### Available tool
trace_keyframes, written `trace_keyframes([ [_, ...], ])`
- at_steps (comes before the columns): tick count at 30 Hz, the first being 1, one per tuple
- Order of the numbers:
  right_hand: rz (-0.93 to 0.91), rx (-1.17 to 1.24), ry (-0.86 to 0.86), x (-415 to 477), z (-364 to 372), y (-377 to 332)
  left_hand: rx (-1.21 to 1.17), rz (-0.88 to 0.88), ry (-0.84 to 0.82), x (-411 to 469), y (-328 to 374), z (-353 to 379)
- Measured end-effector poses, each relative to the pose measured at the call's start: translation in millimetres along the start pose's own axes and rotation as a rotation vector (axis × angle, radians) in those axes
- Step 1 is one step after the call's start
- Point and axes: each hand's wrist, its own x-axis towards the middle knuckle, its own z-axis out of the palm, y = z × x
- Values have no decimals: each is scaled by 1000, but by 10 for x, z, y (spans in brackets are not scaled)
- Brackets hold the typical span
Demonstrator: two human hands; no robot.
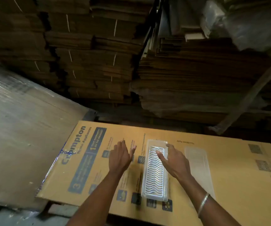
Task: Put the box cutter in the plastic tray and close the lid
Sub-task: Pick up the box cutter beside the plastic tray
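A long clear plastic tray (154, 190) with a white wavy grid inside lies on a flat printed cardboard sheet (229, 185). Its clear lid (198, 165) lies flat just right of the tray. My right hand (172, 160) hovers over the tray's far right part, fingers spread and holding nothing. My left hand (120, 156) is over the cardboard left of the tray, fingers apart and empty. I see no box cutter; it may be hidden under a hand.
Tall stacks of flattened cardboard (98, 62) rise behind the sheet. A plastic-wrapped board (17, 128) lies at the left. A metal bracket (245, 98) leans at the right.
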Motion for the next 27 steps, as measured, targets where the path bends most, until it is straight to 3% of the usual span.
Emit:
trace_keyframes([
  [10,96,37,-104,-202,227,127,48,-115,-306,-123,-285,561],
  [19,117,19,-125,-265,310,186,-63,-188,-301,-86,-306,628],
  [27,116,9,-115,-278,369,221,-302,-421,-342,-73,-236,648],
])
